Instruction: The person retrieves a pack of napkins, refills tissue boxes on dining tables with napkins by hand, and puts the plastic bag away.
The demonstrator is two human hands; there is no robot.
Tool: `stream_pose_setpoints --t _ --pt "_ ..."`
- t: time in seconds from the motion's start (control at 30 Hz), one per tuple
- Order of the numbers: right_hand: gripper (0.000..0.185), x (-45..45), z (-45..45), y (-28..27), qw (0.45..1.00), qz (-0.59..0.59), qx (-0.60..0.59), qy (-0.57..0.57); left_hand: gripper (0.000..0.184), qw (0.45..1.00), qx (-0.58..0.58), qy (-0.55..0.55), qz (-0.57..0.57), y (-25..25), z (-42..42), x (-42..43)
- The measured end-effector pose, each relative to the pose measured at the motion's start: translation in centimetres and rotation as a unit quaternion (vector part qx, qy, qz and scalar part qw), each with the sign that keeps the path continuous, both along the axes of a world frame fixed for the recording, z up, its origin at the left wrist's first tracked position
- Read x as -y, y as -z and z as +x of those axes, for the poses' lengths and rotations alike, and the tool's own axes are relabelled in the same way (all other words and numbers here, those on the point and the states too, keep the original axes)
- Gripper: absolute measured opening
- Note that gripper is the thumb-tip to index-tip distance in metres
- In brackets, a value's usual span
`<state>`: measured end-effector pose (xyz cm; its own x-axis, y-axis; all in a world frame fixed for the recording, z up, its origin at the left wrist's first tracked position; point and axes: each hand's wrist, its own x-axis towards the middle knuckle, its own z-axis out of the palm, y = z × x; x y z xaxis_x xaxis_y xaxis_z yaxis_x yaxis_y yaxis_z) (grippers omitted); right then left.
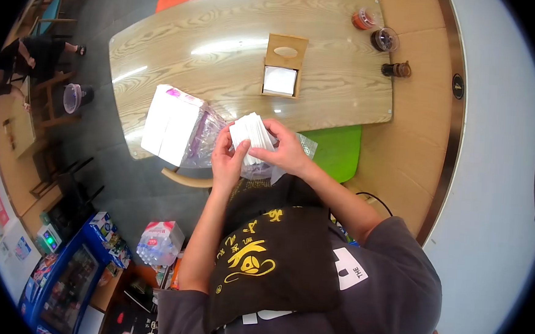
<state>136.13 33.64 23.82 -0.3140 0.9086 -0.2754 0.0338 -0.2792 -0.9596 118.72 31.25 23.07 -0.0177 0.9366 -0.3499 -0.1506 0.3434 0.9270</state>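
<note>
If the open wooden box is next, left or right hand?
Probably right: the right hand appears nearer the open wooden box. The left hand sits farther off; both hold the white paper stack.

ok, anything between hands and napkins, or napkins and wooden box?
Nothing visible: left hand and right hand hold the napkins directly; only bare tabletop lies between these and the open box. White paper sits inside.

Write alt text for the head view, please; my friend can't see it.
A person's left hand and right hand hold a stack of white paper near the edge of a wood-grain table. On it, an open box holds white sheets, and a white pack with clear plastic lies at left.
</note>
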Motion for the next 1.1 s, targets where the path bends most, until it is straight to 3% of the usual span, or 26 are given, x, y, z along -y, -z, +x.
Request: stream_pose_setpoints --t 0.1,0.3,0.53,0.6,0.63,0.7,0.77,0.83,0.9,0.97,1.1 --pt "0.053 0.4 -1.0 -0.5 1.0 0.003 0.005 0.021 0.04 0.998 -0.046 0.018 0.042 0.5 -0.7 0.3" --pt "0.04 1.3 -2.0 -0.6 0.998 -0.002 0.012 0.063 0.037 0.999 0.052 0.001 -0.009 0.1 -1.5 0.8" --pt "0.034 2.2 -2.4 -0.9 0.996 0.026 0.051 0.075 0.038 0.999 0.007 0.041 0.0 -0.3 -1.6 1.2" --pt "0.033 2.6 -2.3 -0.8 0.994 -0.006 0.048 0.095 0.04 0.989 0.138 0.0 -0.054 0.4 -2.0 1.5" --pt "0.032 2.9 -2.2 -0.8 0.992 -0.041 0.044 0.114 0.04 0.989 0.14 0.001 -0.053 0.3 -2.2 1.4" --pt "0.032 2.8 -1.6 -0.6 0.989 -0.052 0.01 0.14 0.047 0.92 0.369 -0.068 -0.115 0.1 -2.9 1.0" --pt "0.033 2.8 -0.9 -1.0 0.984 -0.063 -0.026 0.165 0.054 0.9 0.407 -0.075 -0.136 0.9 -3.9 1.1" --pt "0.032 2.8 -0.3 -2.1 0.977 -0.087 -0.028 0.191 0.063 0.846 0.508 -0.052 -0.155 1.6 -4.6 1.3" --pt "0.031 2.8 -0.2 -3.9 0.975 -0.098 -0.019 0.197 0.064 0.837 0.522 -0.043 -0.156 2.6 -4.7 1.6" --pt "0.03 2.9 -0.1 -5.2 0.972 -0.022 0.089 0.217 0.065 0.829 0.536 -0.033 -0.155 2.7 -4.3 1.4" --pt "0.03 3.0 0.3 -5.4 0.973 0.028 0.111 0.202 0.061 0.833 0.536 -0.018 -0.135 3.2 -3.6 1.0"
